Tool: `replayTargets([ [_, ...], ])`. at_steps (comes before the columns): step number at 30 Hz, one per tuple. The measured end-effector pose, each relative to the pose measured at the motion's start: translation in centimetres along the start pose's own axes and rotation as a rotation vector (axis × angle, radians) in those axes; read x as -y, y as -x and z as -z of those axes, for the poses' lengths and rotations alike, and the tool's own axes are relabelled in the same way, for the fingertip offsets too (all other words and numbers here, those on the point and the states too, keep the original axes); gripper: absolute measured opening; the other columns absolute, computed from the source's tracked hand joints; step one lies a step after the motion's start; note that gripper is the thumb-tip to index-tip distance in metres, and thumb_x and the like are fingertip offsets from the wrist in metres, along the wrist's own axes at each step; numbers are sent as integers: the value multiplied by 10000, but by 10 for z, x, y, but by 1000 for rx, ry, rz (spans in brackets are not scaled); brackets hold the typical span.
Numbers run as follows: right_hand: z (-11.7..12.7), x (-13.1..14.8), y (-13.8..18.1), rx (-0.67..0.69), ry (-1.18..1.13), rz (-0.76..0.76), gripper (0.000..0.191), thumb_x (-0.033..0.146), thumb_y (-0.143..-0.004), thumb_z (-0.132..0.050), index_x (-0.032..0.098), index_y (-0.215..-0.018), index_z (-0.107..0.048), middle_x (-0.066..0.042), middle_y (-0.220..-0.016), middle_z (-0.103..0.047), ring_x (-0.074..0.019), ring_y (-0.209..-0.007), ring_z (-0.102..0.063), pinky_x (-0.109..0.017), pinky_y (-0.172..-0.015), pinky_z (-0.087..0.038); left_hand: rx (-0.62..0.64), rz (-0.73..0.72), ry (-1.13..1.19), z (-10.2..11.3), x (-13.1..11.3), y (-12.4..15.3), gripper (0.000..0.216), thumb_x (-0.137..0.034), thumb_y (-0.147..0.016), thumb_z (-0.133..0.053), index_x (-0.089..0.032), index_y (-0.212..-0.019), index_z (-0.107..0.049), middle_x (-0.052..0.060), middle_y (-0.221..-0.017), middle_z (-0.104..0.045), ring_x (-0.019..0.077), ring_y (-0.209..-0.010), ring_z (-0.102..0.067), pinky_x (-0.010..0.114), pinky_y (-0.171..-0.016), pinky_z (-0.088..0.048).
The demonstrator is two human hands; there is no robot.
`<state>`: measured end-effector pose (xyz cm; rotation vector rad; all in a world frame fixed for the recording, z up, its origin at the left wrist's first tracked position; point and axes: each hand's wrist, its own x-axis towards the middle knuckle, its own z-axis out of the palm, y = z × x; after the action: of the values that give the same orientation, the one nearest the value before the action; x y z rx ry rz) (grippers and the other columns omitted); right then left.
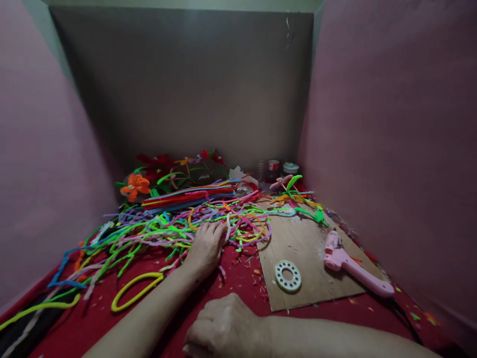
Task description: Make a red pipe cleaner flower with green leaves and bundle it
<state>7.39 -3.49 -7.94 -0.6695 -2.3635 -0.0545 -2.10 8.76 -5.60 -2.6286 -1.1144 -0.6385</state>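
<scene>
My left hand (206,248) reaches into a tangled pile of coloured pipe cleaners (149,233), its fingers bent down and closed. A pale pipe cleaner (228,228) rises beside the index finger, and a pale end shows below the palm; the fingertips themselves are hidden. Nearer to me, my right hand (227,323) is curled into a fist low over the red cloth (238,278). Whatever it may hold is hidden by the back of the hand. A bent yellow pipe cleaner (136,291) lies left of my left forearm.
A brown board (305,253) on the right carries a white ring with holes (288,276) and a pink glue gun (346,263). Behind the pile are a bundle of straight pipe cleaners (190,194), an orange flower (135,187) and jars (289,170). Pink walls flank both sides.
</scene>
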Motion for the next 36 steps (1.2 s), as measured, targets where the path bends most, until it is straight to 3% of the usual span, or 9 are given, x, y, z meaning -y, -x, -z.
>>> replayTargets([
  [7,1,1,-4,34,11,3,197,319,-743,-532,184,-602,-556,19,-534,-620,-116,-458,-555,-243,-360,-330,-189,34,31,8,-11,0,309,-164,-848,-394,-164,-1145,-480,134,-1099,-514,246,-1005,-466,405,-851,-387],
  [15,-1,1,1,46,-25,-13,204,322,-786,-486,181,-665,-570,6,-583,-645,-119,-503,-566,-238,-417,-352,-64,-28,63,8,-13,1,198,-174,-859,-404,-176,-977,-563,97,-1031,-557,224,-923,-472,389,-794,-391],
  [20,6,2,-2,56,-44,-23,178,308,-764,-516,176,-668,-588,12,-591,-645,-117,-510,-566,-240,-422,-365,-37,-40,59,8,-10,1,196,-158,-848,-420,-189,-966,-573,86,-996,-570,223,-903,-464,386,-780,-387],
  [28,4,2,-2,46,-25,-3,192,311,-776,-496,181,-656,-568,11,-570,-633,-117,-489,-555,-237,-411,-356,-174,-32,86,20,-16,1,213,-115,-834,-408,-179,-960,-567,92,-975,-538,218,-911,-447,368,-785,-387],
  [31,5,2,-2,27,-25,15,201,303,-781,-482,179,-636,-546,3,-552,-617,-119,-474,-539,-237,-422,-369,-129,-29,51,19,-14,2,203,-119,-827,-415,-186,-919,-583,79,-889,-547,210,-844,-457,363,-756,-375],
  [36,16,3,-4,1,-52,20,166,250,-765,-473,179,-630,-538,5,-533,-604,-121,-466,-519,-237,-428,-372,66,8,7,11,-7,3,184,-144,-815,-430,-197,-879,-594,66,-829,-567,207,-806,-481,370,-742,-352],
])
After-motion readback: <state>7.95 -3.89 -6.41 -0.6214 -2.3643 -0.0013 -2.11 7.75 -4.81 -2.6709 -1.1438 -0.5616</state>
